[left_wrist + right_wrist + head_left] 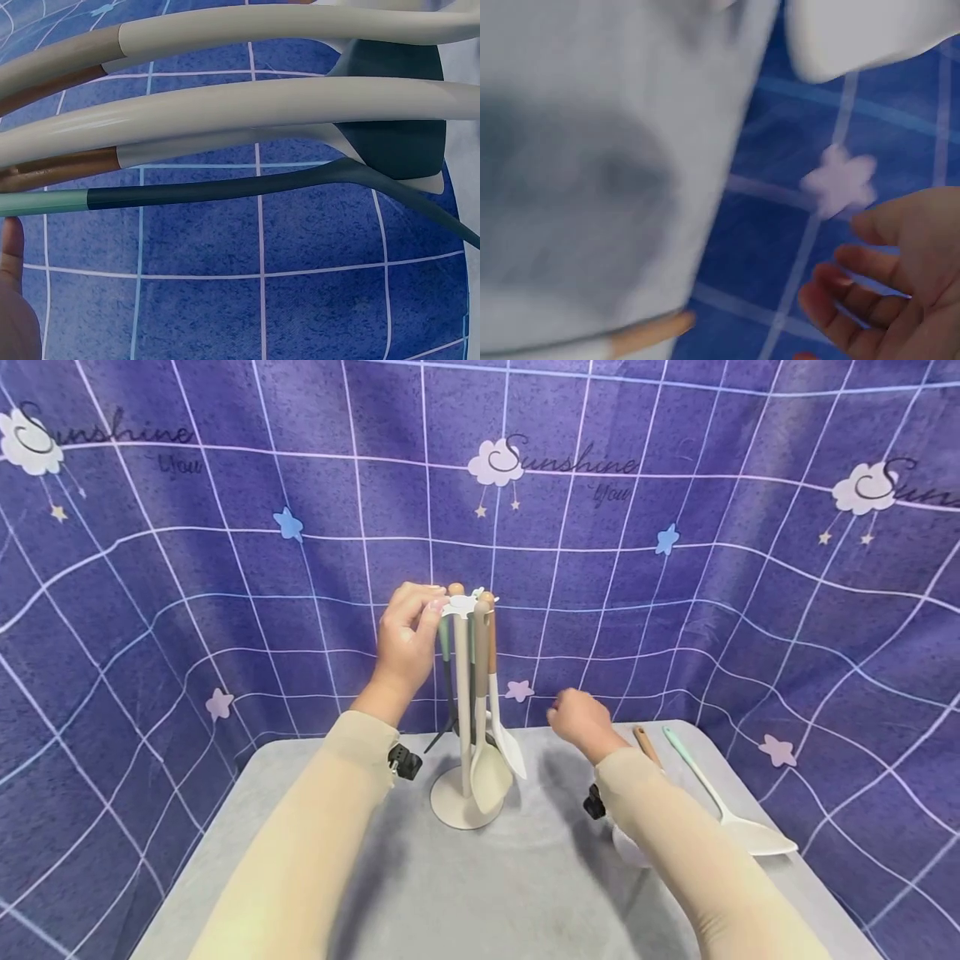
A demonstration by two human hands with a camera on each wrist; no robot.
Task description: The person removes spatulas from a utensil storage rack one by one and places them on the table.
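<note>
My left hand (408,631) grips the white hooked top (461,603) of a utensil stand (463,710), thumb on the near side. From it hang a beige spoon-like utensil (491,777), a white-headed utensil (510,750) with a wooden handle, and a dark utensil (217,191) with a green handle. In the left wrist view, one fingertip is close to that green handle; whether it touches is unclear. My right hand (581,720) is right of the stand, above the table's back edge. Its fingers (870,262) are loosely curled and hold nothing.
On the table's right lie a green-handled white turner (757,837) and a wooden-handled utensil (647,743), partly hidden by my right forearm. A white rounded piece (628,847) shows beneath that arm. Behind the grey table (480,902) hangs a blue gridded curtain (585,577).
</note>
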